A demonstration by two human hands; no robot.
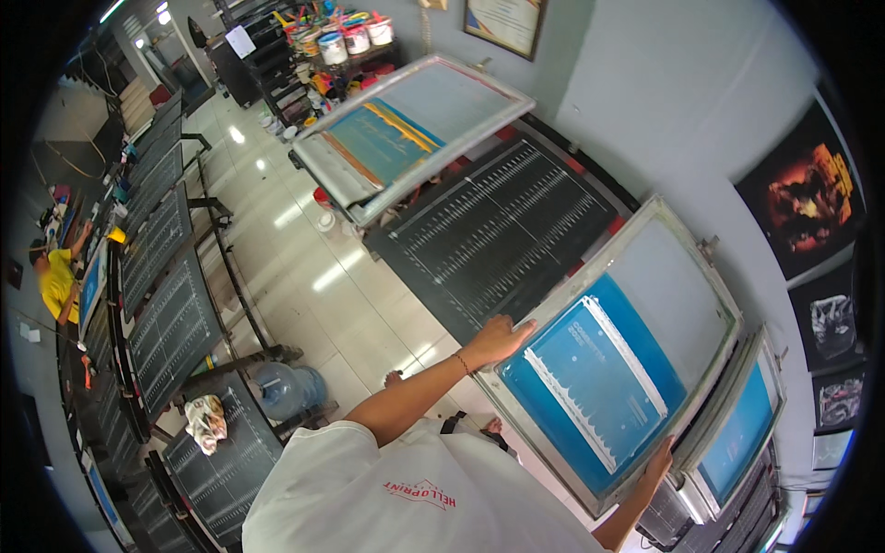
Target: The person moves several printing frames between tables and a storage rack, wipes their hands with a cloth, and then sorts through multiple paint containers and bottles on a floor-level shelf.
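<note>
A large screen-printing frame [671,276] is tilted in front of me, its grey mesh bare at the far part and coated blue at the near part. Two strips of white ink run across the blue stencil area. My left hand [499,341] is closed round the frame's left edge, thumb on the upper side. On the opposite edge, low at the right, my right hand [657,464] grips the frame, with some fingers hidden beneath it. Beyond the left hand lies a black printing board [502,226] with rows of white marks.
A second screen frame [369,97] with yellow-orange ink stands tilted beyond the board. Another blue screen [740,433] is close at my right. At left run long rows of black boards [171,332], a water jug [286,389], a stained cloth [206,424] and a person in yellow [59,281].
</note>
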